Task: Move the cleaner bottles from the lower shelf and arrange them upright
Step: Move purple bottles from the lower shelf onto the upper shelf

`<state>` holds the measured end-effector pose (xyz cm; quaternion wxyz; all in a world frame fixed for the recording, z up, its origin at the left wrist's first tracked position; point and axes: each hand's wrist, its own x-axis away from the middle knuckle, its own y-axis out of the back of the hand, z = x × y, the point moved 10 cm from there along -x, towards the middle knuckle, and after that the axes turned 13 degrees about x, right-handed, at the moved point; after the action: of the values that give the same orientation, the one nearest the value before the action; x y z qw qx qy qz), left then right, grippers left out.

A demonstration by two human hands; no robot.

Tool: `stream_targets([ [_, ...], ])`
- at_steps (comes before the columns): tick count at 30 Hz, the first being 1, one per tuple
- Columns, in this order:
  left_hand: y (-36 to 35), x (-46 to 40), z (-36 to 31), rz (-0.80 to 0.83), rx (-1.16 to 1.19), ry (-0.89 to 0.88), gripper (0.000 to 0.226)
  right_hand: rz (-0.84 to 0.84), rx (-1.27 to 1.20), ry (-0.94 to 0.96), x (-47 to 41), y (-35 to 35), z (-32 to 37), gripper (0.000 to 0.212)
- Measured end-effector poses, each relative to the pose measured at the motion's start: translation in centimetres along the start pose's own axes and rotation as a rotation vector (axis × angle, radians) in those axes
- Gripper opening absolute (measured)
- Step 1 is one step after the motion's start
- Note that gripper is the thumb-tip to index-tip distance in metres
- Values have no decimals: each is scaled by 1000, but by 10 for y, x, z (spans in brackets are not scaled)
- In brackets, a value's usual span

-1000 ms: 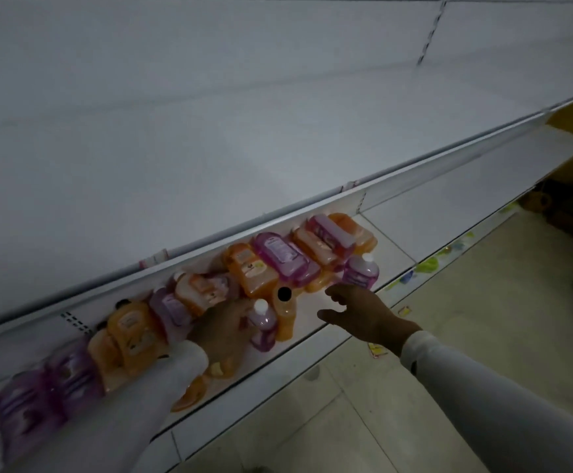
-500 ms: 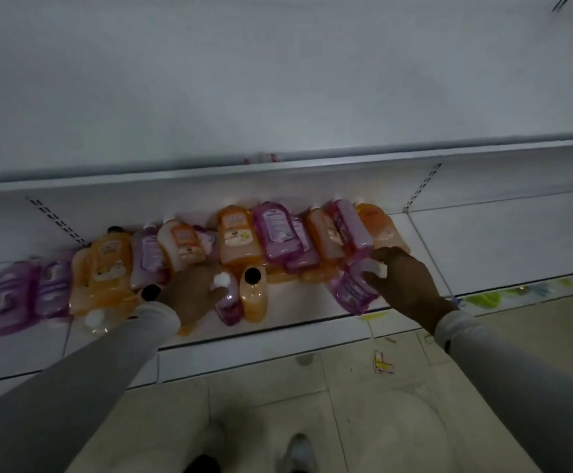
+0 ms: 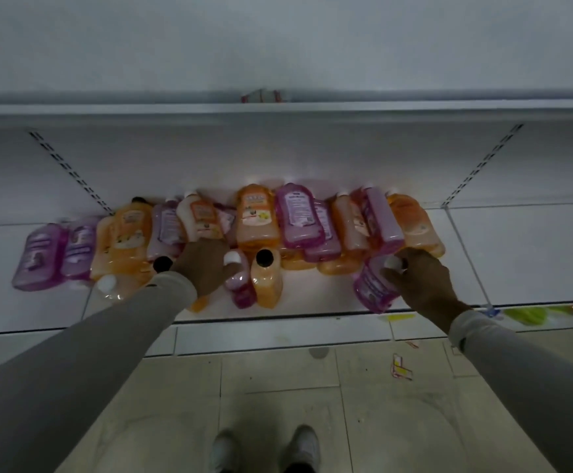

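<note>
Standing this purple bottle [image 3: 373,288] upright, lower right of centre on the lower shelf [image 3: 517,261], means we keep our right hand [image 3: 421,281] curled over its white cap and settle the base flat before letting go. Our left hand [image 3: 204,268] rests among the upright bottles at centre, thumb against a small purple bottle [image 3: 242,285]; whether it grips anything we cannot tell. Labels are blurred, and the lying bottles [image 3: 298,216] overlap.

On the lower shelf [image 3: 517,254], purple and orange bottles lie in a row [image 3: 298,216]. The right hand [image 3: 421,281] grips a tilted purple bottle [image 3: 372,288]. The left hand [image 3: 206,268] touches a small upright purple bottle [image 3: 242,285].
</note>
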<state>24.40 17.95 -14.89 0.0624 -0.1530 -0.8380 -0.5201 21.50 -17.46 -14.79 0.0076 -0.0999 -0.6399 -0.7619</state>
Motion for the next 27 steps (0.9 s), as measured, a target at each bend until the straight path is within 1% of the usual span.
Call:
stream_targets([
  [3, 0, 6, 1, 55, 3, -17, 24, -12, 13, 76, -3, -2, 19, 28],
  [7, -2, 12, -4, 95, -31, -40, 44, 4, 8, 169, -5, -9, 44, 24],
  [10, -3, 14, -4, 98, -32, -58, 48, 46, 0, 252, -8, -19, 65, 25],
  [14, -3, 15, -2, 86, -12, -69, 49, 44, -42, 330, -9, -24, 94, 27],
  [16, -8, 16, 1, 104, 0, -63, 53, 26, -77, 334, -7, -25, 101, 33],
  [18, -16, 15, 3, 122, -19, -73, 64, 15, -136, 320, -4, -27, 99, 42],
  [21, -21, 12, 6, 79, -68, -68, 70, 25, -207, 309, -5, -31, 93, 60],
  [24, -25, 8, 9, 49, -64, -58, 69, 152, -296, 271, -13, -47, 86, 70],
  [26, -25, 7, 10, 31, -62, -55, 67, 257, -403, 286, -14, -61, 89, 75],
  [27, -26, 7, 11, 29, -70, -52, 65, 273, -435, 299, -14, -65, 91, 77],
])
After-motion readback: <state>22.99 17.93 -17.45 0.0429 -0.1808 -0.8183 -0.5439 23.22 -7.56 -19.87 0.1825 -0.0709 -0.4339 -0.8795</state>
